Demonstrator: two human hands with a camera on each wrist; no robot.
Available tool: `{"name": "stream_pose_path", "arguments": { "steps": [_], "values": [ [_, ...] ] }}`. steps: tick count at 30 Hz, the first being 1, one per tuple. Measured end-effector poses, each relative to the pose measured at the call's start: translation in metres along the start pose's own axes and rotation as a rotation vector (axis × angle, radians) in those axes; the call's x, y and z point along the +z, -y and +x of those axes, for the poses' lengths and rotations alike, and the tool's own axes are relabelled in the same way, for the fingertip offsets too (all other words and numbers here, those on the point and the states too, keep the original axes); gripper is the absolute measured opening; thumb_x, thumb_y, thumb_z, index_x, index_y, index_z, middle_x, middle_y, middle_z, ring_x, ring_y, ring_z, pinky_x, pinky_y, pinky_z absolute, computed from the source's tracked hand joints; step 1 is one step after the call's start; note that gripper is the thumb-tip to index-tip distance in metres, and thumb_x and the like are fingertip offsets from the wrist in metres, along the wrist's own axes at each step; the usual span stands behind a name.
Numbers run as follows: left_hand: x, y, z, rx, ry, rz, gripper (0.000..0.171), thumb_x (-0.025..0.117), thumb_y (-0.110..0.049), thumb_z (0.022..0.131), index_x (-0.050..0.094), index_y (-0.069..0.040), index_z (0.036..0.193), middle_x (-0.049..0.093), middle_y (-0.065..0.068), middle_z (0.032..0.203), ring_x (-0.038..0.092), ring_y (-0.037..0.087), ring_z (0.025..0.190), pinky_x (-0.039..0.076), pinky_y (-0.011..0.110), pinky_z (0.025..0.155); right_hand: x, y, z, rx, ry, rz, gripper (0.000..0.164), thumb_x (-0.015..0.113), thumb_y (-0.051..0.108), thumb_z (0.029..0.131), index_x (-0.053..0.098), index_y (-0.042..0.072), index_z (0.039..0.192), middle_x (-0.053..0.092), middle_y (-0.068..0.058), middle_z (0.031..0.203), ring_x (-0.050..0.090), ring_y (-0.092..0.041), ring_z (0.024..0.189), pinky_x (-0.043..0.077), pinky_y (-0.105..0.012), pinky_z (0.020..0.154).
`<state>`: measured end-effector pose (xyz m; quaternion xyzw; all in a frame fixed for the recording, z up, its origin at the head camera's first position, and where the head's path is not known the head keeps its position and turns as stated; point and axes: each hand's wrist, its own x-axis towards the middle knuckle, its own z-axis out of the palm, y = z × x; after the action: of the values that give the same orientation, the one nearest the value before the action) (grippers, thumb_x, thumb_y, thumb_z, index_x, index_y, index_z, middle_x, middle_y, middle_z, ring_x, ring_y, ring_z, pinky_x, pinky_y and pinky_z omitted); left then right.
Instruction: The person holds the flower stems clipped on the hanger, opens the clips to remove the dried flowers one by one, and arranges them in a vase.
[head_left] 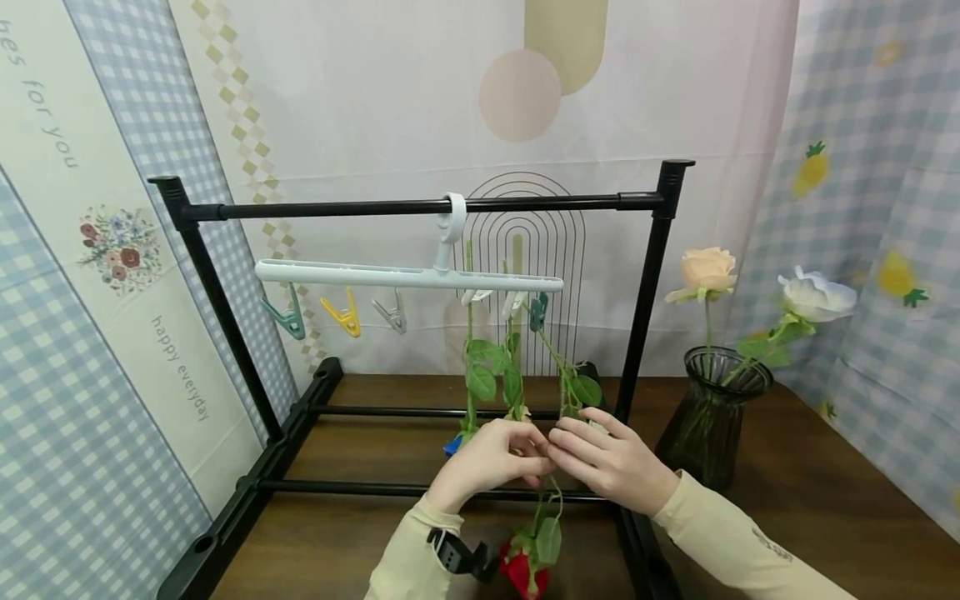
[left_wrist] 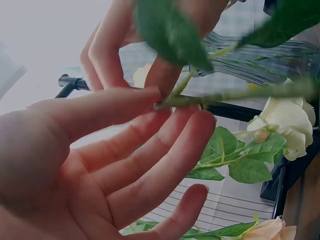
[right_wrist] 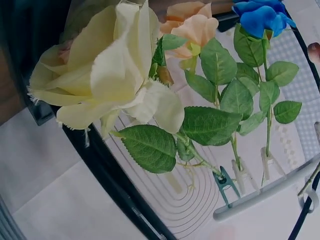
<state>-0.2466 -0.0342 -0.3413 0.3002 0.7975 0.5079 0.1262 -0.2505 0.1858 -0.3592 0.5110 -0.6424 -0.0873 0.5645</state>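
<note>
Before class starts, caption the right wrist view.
Cream flower, peach flower and blue flower hang clipped from a pale hanger.

Red rose (head_left: 525,571): matt, cloth-like petals | cream rose (right_wrist: 110,75): cloth-like, edges frayed | hanger (head_left: 352,273): smooth plastic | yellow clip (head_left: 342,317): plastic | rack (head_left: 337,208): smooth, metal-looking, faint gloss | vase (head_left: 701,437): glossy, ribbed, glass-like | tabletop (head_left: 360,542): wood-look | backdrop (head_left: 375,100): creased matt cloth

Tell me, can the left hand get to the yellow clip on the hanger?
Probably yes: nothing shows in front of the yellow clip, which hangs from the hanger with no flower in it. But the left hand pinches the red rose by its stem, so it might need to let go first.
</note>
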Motion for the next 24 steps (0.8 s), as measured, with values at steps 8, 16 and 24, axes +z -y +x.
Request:
{"name": "stream_pose_path", "arguments": {
  "steps": [8, 16, 24],
  "values": [
    [-0.007, 0.002, 0.000, 0.064, 0.012, -0.005, 0.018, 0.062, -0.022, 0.095, 0.070, -0.006, 0.098, 0.073, 0.019, 0.086, 0.071, 0.029, 0.078, 0.054, 0.023, 0.072, -0.004, -0.005, -0.001, 0.111, -0.107, 0.052, 0.032, 0.045, 0.008, 0.102, 0.074, 0.011, 0.091, 0.073, -0.004, 0.092, 0.066, -0.020, 0.085, 0.047, -0.039, 0.084],
    [-0.012, 0.004, 0.001, 0.065, -0.052, -0.061, 0.026, 0.058, -0.023, 0.098, 0.069, 0.000, 0.103, 0.072, 0.022, 0.089, 0.072, 0.021, 0.074, 0.055, 0.024, 0.076, -0.010, -0.013, 0.007, 0.177, -0.119, 0.060, 0.026, 0.049, 0.013, 0.101, 0.073, 0.009, 0.091, 0.072, -0.007, 0.091, 0.067, -0.022, 0.084, 0.048, -0.039, 0.080],
    [-0.014, 0.008, 0.001, 0.083, -0.107, 0.028, 0.019, 0.060, -0.012, 0.093, 0.068, 0.002, 0.103, 0.069, 0.011, 0.084, 0.052, 0.002, 0.066, 0.046, 0.019, 0.062, -0.019, -0.024, 0.018, 0.235, -0.256, 0.086, 0.026, 0.053, 0.011, 0.099, 0.075, 0.002, 0.089, 0.071, -0.010, 0.082, 0.064, -0.023, 0.072, 0.046, -0.036, 0.067]
  ]
}}
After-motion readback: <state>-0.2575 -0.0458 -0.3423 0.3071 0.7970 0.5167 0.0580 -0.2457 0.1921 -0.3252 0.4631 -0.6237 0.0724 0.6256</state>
